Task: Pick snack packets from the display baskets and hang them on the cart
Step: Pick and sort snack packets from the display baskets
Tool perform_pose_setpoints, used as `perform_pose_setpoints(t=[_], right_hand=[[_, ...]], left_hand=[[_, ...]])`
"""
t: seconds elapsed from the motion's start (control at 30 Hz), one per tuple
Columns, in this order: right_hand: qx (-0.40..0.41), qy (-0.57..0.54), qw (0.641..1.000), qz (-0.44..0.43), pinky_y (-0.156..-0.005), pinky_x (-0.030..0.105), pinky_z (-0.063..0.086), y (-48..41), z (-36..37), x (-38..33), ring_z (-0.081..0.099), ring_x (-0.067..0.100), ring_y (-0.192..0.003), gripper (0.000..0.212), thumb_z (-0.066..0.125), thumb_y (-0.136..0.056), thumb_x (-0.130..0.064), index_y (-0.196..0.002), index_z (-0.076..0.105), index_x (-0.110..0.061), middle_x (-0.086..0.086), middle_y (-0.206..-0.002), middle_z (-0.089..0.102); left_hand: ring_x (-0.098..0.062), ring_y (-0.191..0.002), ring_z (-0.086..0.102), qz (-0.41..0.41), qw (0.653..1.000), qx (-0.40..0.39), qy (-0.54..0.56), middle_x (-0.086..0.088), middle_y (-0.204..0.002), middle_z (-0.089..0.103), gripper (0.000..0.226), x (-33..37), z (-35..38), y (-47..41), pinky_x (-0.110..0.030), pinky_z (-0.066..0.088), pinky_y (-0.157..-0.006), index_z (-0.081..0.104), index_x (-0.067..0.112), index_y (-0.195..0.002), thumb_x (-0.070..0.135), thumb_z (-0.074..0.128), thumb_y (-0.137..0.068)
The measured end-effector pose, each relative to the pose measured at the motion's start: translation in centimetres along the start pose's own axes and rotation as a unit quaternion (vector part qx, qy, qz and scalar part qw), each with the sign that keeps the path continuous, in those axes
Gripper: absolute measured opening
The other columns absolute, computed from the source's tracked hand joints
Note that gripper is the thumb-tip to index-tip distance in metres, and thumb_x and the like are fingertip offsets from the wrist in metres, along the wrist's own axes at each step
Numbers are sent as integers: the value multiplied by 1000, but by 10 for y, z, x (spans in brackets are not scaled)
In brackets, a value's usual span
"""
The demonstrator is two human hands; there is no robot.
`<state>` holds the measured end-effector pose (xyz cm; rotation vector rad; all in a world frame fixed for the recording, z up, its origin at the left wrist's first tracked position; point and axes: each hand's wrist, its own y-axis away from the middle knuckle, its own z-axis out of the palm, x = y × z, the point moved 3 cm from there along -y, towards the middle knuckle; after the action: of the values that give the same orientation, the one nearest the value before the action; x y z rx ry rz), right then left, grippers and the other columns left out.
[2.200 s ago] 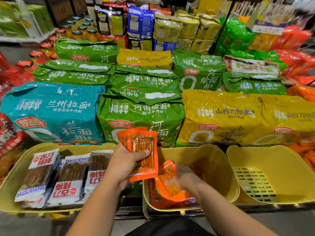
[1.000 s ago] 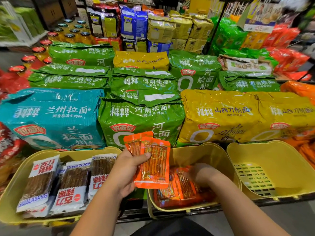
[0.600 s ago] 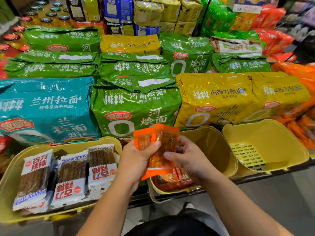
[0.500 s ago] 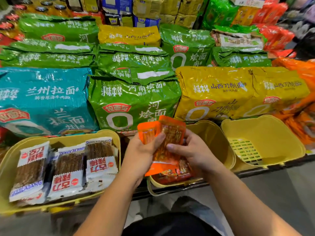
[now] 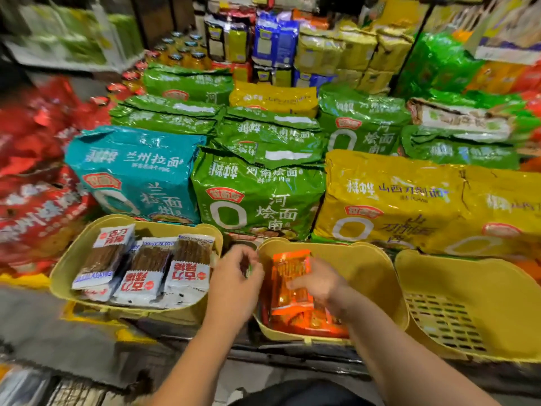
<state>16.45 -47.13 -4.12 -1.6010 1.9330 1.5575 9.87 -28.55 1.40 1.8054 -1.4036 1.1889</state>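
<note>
The middle basket (image 5: 366, 259) has orange packets (image 5: 307, 323) lying in its bottom. Above them one packet (image 5: 289, 276) stands upright, long axis vertical, gripped at its right edge by the right hand (image 5: 319, 284). The left hand (image 5: 234, 279) is just to the packet's left with fingers curled; I cannot tell whether it holds anything.

Low in the centre of the frame, the right hand (image 5: 320, 284) grips a stack of orange plastic snack packets (image 5: 291, 276) upright over the middle yellow plastic basket (image 5: 371, 265), where more orange packets (image 5: 310, 322) lie. Just left of it the left hand (image 5: 234, 278) hangs with curled fingers; the blur hides whether it holds anything. The left yellow basket (image 5: 66, 263) carries white-and-brown stick-snack packets (image 5: 147, 268). At lower right stands a yellow basket with a slotted floor (image 5: 474, 276). Behind them lie teal (image 5: 137, 171), green (image 5: 257, 197) and yellow noodle bags (image 5: 392, 200).
</note>
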Motion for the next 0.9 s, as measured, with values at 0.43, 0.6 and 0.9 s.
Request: perform_pose_setpoints(t=[0.43,0.6,0.9], right_hand=[[-117,-97,983,105,-82,50,61,-4,-11,20,74,27,-77,25,69,-84,12,-103,70,-4,17,-93,76],[-41,217,974,40,-75,29,48,-13,-25,19,68,28,-108,35,80,-86,-32,-110,68,-10,12,-119,71],[-35,457,888,18,-84,37,56,7,-53,23,64,28,-111,89,75,-89,-26,-157,19,-15,10,-132,59]], left_hand=[[-18,-110,55,2,981,-20,-194,6,-114,44,32,-9,30,31,-30,45,-100,65,17,-109,1,66,-82],[-19,-113,52,-12,981,-10,-195,8,-113,41,36,-8,33,32,-32,43,-102,64,17,-108,-6,62,-80],[-22,-117,56,-57,978,-13,-202,3,-146,35,74,-2,38,36,-30,49,-79,43,28,-143,-12,58,-84]])
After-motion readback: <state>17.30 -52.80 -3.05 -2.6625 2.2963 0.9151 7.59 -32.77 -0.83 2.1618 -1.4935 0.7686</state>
